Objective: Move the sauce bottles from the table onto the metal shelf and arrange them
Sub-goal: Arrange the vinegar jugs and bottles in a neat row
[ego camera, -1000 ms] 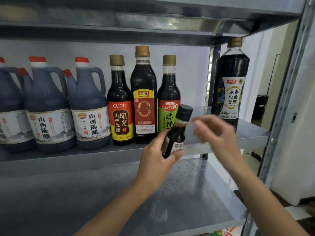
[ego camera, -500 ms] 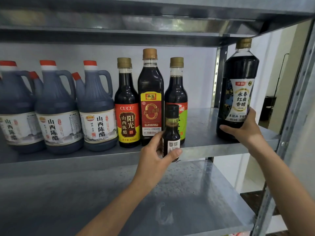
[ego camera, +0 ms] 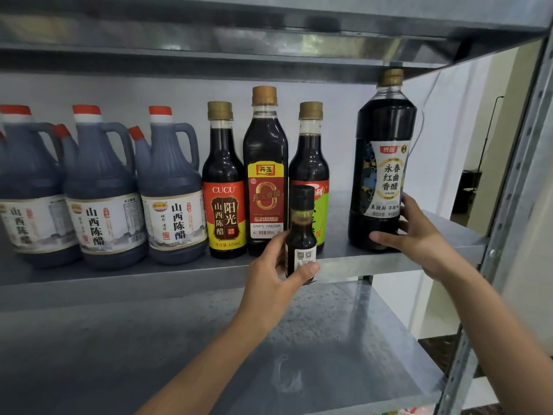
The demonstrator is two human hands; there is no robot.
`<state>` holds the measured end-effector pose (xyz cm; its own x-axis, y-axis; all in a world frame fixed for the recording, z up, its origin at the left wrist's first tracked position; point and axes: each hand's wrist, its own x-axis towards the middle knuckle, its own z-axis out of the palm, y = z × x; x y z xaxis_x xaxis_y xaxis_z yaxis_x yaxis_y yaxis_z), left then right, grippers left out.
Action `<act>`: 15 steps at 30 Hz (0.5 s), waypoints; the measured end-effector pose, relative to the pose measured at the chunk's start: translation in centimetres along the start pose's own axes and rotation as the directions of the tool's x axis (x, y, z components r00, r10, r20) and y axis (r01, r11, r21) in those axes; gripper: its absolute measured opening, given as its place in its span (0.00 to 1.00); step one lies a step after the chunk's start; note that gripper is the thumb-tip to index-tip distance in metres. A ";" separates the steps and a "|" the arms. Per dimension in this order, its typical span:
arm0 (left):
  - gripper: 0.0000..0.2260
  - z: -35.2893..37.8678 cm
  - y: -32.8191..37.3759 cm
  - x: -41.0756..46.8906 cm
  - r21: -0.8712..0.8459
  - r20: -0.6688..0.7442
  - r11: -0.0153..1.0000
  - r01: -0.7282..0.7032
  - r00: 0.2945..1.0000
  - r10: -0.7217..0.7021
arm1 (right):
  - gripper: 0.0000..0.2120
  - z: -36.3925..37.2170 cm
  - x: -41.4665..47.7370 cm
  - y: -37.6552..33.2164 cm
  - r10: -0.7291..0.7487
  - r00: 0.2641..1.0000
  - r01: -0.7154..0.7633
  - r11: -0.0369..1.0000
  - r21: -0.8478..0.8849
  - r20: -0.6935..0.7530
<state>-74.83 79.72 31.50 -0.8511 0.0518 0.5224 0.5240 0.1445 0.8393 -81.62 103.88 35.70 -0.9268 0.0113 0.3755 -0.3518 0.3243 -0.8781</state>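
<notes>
My left hand [ego camera: 276, 274] grips a small dark bottle [ego camera: 300, 232] with a black cap, held upright at the front edge of the metal shelf [ego camera: 344, 259], in front of a green-labelled bottle [ego camera: 311, 163]. My right hand [ego camera: 419, 238] wraps the base of a tall dark bottle [ego camera: 384, 163] with a white label, standing at the shelf's right end. Left of these stand a red-labelled bottle [ego camera: 265, 175], a CUCU bottle [ego camera: 223, 187] and several big jugs [ego camera: 170, 196] with red caps.
The shelf above [ego camera: 269, 46] hangs just over the tall bottle's cap. A lower shelf [ego camera: 329, 354] lies beneath my arms. The rack's perforated upright post [ego camera: 514, 205] runs down the right side. A gap on the shelf separates the green-labelled bottle from the tall one.
My right hand left the small bottle and took hold of the tall bottle at the right. My left hand turned the small bottle upright and holds it near the shelf's front edge.
</notes>
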 end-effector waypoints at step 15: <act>0.22 0.5 -1.0 0.4 0.129 0.033 0.990 -0.049 0.998 0.045 | 0.41 3.0 -0.6 -1.3 -0.057 0.996 0.060 0.997 -0.045 0.063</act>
<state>-75.67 80.07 30.76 -0.8273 0.0907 0.5545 0.5564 0.2684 0.7863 -81.00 100.66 35.76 -0.9118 -0.0671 0.4051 -0.4002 0.3667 -0.8399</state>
